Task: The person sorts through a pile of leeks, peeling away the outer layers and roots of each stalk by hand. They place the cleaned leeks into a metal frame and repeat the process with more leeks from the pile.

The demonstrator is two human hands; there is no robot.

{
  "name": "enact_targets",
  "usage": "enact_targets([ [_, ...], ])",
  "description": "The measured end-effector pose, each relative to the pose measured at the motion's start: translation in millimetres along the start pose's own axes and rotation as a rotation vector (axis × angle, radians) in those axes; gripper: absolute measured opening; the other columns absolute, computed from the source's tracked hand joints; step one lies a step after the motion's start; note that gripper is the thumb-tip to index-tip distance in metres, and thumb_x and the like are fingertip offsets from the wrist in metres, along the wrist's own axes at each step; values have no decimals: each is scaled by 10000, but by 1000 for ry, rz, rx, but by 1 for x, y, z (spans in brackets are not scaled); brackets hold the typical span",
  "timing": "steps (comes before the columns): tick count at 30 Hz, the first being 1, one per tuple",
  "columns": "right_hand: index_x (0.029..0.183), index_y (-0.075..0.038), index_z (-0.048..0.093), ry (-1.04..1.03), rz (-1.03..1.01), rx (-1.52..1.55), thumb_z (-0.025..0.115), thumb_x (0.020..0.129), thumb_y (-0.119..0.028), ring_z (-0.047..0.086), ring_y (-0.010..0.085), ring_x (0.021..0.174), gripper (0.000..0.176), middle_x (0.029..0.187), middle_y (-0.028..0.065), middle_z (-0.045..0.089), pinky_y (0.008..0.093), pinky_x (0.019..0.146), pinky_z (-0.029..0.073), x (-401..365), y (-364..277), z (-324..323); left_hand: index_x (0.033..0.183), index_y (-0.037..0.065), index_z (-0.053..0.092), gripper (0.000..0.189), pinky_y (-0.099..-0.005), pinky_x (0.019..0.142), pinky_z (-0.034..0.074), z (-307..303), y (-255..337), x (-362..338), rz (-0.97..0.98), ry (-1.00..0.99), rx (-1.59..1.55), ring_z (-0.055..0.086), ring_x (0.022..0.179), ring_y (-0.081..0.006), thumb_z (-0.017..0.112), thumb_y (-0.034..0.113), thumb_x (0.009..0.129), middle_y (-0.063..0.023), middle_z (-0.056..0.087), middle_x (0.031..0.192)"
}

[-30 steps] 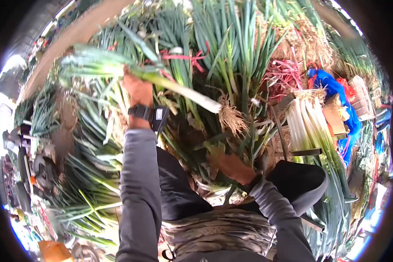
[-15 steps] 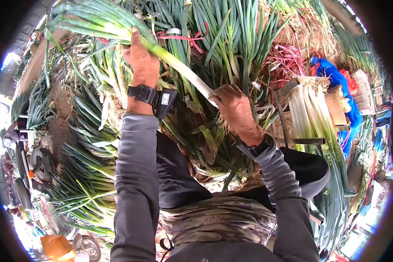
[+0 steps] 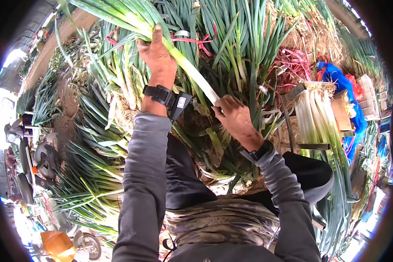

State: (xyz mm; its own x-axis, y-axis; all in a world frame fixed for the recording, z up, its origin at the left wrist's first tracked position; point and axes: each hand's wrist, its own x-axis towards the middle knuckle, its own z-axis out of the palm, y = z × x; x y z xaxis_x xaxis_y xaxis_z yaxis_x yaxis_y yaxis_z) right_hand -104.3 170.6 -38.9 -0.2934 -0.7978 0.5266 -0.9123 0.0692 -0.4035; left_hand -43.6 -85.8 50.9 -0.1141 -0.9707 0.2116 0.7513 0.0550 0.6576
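Note:
One long green onion (image 3: pixel 195 75) slants across in front of me, leaves to the upper left and white root end to the lower right. My left hand (image 3: pixel 159 56) is closed around it where the leaves begin, thumb lying along the stalk. At the white end, the curled fingers of my right hand (image 3: pixel 235 117) pinch the stalk; its tip is hidden by them. Beyond my hands lies a bundle of green onions (image 3: pixel 236 48), and a red tie (image 3: pixel 201 41) shows beside the held stalk.
To the right, trimmed green onions (image 3: pixel 318 118) rest on a metal-armed rack (image 3: pixel 312 146). Red ties (image 3: pixel 290 65) lie behind it, near blue cloth (image 3: pixel 356 107). More green onions (image 3: pixel 91 174) are heaped at the left. Parked motorbikes (image 3: pixel 46 159) stand farther left.
My left hand and the leafy end have moved to the right in view. The right hand has shifted slightly right and down, still at the white end. The surroundings have slid a little right too.

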Motion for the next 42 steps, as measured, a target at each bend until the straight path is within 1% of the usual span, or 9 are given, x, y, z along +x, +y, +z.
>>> enact_targets([
  [4,1007,-58,593,78,63,93,764,869,-166,671,321,760,245,902,100,583,420,621,555,-4,0,-1,1094,73,526,326,-418,644,597,1,-2,-4,16,39,28,661,803,-215,769,17,884,-74,654,1001],
  [11,954,-60,584,65,48,-117,700,907,-134,674,303,668,145,881,106,583,410,529,541,-1,-1,1,1118,65,466,366,-423,631,606,1,1,-4,-25,102,41,670,810,-257,734,-37,891,-106,645,1026],
  [14,932,-57,585,23,47,-202,686,902,-130,670,297,635,129,873,105,582,399,498,533,3,1,3,1078,70,477,315,-359,650,571,1,-2,-6,-38,136,13,651,793,-184,717,-40,907,-71,646,976],
  [18,914,-49,578,-41,-56,-280,697,878,-106,677,286,634,136,876,112,590,370,483,526,5,1,4,1069,70,464,330,-368,609,568,3,4,-8,-30,116,17,655,759,-198,724,-42,899,-83,647,960],
  [21,953,-47,600,-91,-136,-253,708,883,-108,682,280,639,143,879,108,594,373,491,534,-1,-11,-9,1082,85,466,339,-381,583,563,4,9,-8,1,92,-2,649,739,-207,731,-24,900,-78,647,947],
  [24,1050,-33,619,141,-64,-117,719,890,-121,685,284,669,208,907,106,584,384,506,543,-8,-14,-1,1108,101,473,346,-389,590,562,4,10,-7,1,128,11,642,737,-210,729,-15,905,-66,645,953],
  [28,1177,-18,577,45,-30,-75,702,894,-95,682,304,717,319,969,118,557,397,523,548,-7,-4,-2,1132,96,476,340,-398,663,572,7,11,-11,-73,212,-27,640,816,-211,710,-26,918,-57,643,1007],
  [32,1045,-31,582,-16,-28,-197,670,919,-53,670,323,702,155,943,132,561,405,544,539,-4,-7,0,1131,80,481,340,-387,717,577,-5,0,-2,-60,217,32,647,862,-216,718,-28,914,-61,648,1025],
  [42,930,-23,562,-249,-177,-454,671,809,19,652,264,641,169,859,121,528,362,467,501,9,-16,-16,1086,74,482,329,-352,696,573,0,4,-5,-48,189,65,646,835,-206,736,-26,901,-76,654,1015],
])
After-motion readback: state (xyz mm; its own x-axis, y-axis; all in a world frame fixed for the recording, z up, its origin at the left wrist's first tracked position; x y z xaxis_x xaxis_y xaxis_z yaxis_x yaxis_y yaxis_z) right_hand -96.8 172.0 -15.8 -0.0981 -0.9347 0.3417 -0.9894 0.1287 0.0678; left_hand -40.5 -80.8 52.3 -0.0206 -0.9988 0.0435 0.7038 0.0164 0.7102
